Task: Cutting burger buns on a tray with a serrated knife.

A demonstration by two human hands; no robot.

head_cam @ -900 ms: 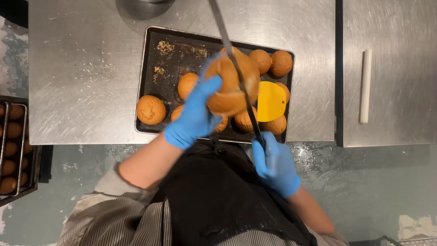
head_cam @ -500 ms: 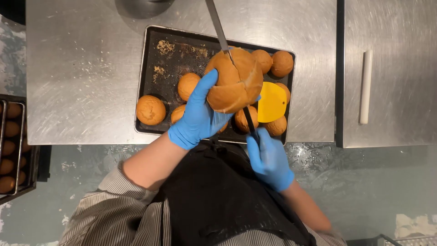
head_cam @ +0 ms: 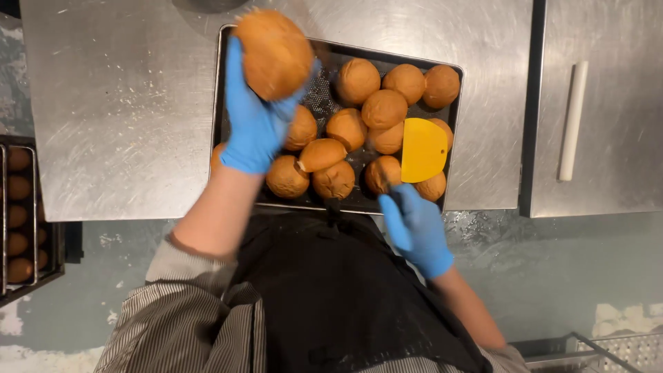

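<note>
Left hand (head_cam: 254, 128) grasps a blurred bun (head_cam: 274, 53); right hand's (head_cam: 416, 231) grip unclear

A: What's diff vs before?
B: Left hand (head_cam: 254, 128) lifts the big bun (head_cam: 274, 54) up & left, off the tray's (head_cam: 222, 83) middle.

A: The knife?
B: Blade no longer over the tray. Right hand (head_cam: 416, 229) sits lower, near the front edge.
</note>
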